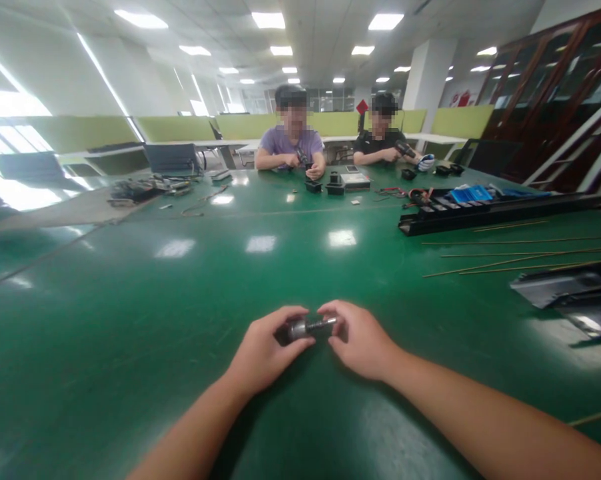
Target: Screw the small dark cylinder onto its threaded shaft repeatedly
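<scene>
Low over the green table, a small metal cylinder with a thin ridged rod (308, 327) lies on its side between my two hands. My left hand (266, 347) curls round the thick cylinder end, thumb below and fingers above. The bright tip of the rod points right, into my right hand (363, 340). There the fingers bend round the tip, while the thumb and forefinger stay apart from each other. My palms hide both ends of the piece in part.
Black metal channels (450, 217) and thin rods (510, 255) lie at the right. Dark metal pieces (570, 287) are nearer. Two people sit across the table (205, 267), each with a power tool. Small black boxes (335, 189) stand before them. Tangled parts (145, 188) lie far left.
</scene>
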Motion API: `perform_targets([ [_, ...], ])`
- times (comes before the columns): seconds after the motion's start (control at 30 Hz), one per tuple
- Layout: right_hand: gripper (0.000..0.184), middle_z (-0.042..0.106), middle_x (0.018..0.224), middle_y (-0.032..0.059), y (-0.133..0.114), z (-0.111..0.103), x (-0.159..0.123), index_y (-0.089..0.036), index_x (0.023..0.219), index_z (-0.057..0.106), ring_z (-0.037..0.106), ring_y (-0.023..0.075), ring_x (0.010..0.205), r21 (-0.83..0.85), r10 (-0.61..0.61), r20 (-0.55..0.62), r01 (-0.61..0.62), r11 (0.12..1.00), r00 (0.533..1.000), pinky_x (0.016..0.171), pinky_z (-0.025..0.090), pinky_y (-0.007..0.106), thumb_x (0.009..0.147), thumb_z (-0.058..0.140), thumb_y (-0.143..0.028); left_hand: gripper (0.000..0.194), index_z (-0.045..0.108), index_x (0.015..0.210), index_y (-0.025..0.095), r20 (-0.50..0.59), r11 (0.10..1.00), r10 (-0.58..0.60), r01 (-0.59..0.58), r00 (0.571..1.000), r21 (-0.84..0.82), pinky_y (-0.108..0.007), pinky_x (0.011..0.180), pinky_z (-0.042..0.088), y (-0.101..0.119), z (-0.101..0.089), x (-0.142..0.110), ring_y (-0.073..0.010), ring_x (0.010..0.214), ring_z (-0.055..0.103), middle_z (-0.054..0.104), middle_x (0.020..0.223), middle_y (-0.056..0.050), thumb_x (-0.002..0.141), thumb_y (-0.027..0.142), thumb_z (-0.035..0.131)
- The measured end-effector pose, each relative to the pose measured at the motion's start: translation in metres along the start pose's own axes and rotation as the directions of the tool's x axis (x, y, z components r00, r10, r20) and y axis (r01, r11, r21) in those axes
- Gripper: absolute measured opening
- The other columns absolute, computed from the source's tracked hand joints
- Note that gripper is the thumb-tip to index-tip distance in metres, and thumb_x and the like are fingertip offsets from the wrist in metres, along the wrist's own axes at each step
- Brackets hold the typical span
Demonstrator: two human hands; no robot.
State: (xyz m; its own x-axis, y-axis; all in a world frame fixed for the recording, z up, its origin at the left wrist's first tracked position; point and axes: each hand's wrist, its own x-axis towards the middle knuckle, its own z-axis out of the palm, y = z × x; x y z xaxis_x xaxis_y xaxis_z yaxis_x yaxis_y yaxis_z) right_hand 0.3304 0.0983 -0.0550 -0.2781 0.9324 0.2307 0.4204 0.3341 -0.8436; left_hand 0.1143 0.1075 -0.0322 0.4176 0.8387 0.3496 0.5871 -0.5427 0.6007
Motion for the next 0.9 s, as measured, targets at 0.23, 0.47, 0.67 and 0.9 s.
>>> perform_targets([
  [0.23,0.042,0.067,0.094,0.0034,-0.002,-0.002,-0.003,-0.023,0.108,0.063,0.060,0.0172,0.077,-0.035,-0.011,-0.003,0.011,0.999,1.000,0.074,0.047,0.031,0.070,0.065,-0.007,0.022,0.065,0.100,0.021,-0.028,1.000,0.021,-0.021,0.999,0.005,-0.030,0.083,0.051,0.008,0.004,0.000,-0.0186,0.087,0.065,0.070,0.096,-0.003,0.078,0.024,0.071],
  [0.47,0.037,0.066,0.098,0.0038,-0.003,0.000,-0.005,-0.022,0.106,0.064,0.060,0.0179,0.082,0.002,-0.036,-0.002,0.036,0.999,0.999,0.074,0.048,0.030,0.071,0.066,-0.008,0.019,0.065,0.099,0.020,-0.018,0.997,0.077,-0.077,0.997,-0.010,-0.030,0.081,0.050,0.010,0.004,-0.004,-0.0188,0.087,0.064,0.069,0.096,-0.004,0.080,0.022,0.068],
  [0.67,0.028,0.066,0.092,0.0039,-0.010,-0.003,-0.006,-0.021,0.098,0.068,0.061,0.0189,0.084,0.001,-0.103,0.018,0.103,0.995,0.995,0.072,0.047,0.029,0.072,0.067,-0.010,0.015,0.064,0.097,0.021,-0.004,0.990,0.139,-0.139,0.990,0.024,-0.030,0.079,0.047,0.012,0.004,-0.006,-0.0183,0.086,0.063,0.068,0.093,-0.003,0.082,0.021,0.067],
  [0.9,0.018,0.070,0.085,0.0038,-0.013,-0.005,-0.006,-0.020,0.092,0.073,0.063,0.0188,0.077,0.001,-0.095,0.042,0.095,0.995,0.995,0.070,0.047,0.029,0.075,0.070,-0.016,0.014,0.064,0.096,0.021,-0.014,0.989,0.149,-0.149,0.989,0.019,-0.030,0.079,0.046,0.011,0.005,-0.007,-0.0177,0.086,0.062,0.068,0.092,-0.002,0.082,0.019,0.067],
])
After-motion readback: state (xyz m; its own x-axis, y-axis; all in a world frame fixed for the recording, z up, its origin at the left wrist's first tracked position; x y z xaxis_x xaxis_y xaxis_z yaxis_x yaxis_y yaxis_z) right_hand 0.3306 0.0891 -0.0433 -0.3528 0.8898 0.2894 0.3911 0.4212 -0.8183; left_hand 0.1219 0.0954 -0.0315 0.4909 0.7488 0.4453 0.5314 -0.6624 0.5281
